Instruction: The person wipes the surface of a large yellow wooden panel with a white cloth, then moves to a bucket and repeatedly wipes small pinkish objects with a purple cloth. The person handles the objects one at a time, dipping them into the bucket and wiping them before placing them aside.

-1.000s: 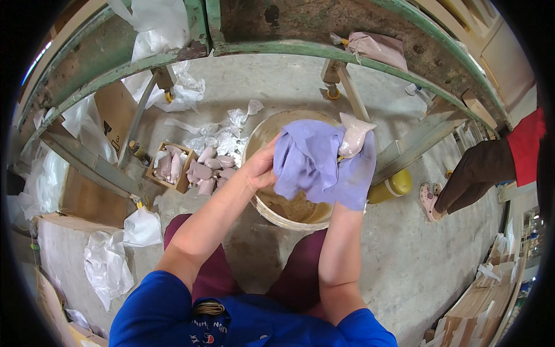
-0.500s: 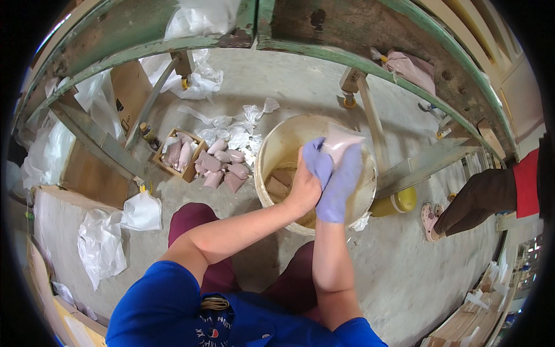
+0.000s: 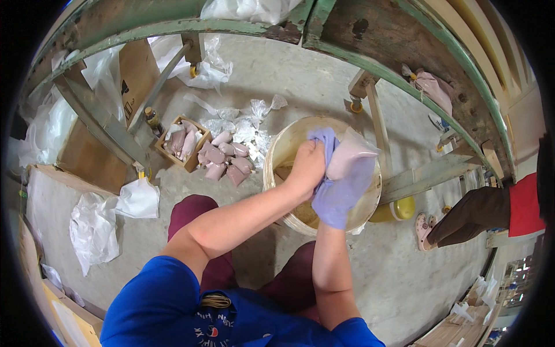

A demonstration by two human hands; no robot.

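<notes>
Over a large whitish bucket (image 3: 278, 144), both my hands are at work on a clear plastic bag (image 3: 348, 155) filled with pale pink powder. My right hand (image 3: 341, 202), in a purple glove, grips the bag from below and the right. My bare left hand (image 3: 308, 165) is closed on a crumpled purple piece (image 3: 327, 137), a cloth or a loose glove, pressed against the bag's left side. The bucket's inside looks stained brownish, partly hidden by my hands. Left of it lie several filled pink bags (image 3: 222, 157) on the floor.
A small wooden box (image 3: 202, 139) of pink bags stands beside a dark bottle (image 3: 152, 120). Crumpled clear plastic (image 3: 254, 118) lies behind the pile. Green-edged benches (image 3: 347, 56) on wheeled legs cross the far side. A yellow container (image 3: 402, 209) and a person's legs (image 3: 471, 217) are right.
The bag now sits lower and tilts to the right, its top corner pointing right. My left hand and the purple piece have shifted slightly up and right. The whole view has turned a little.
</notes>
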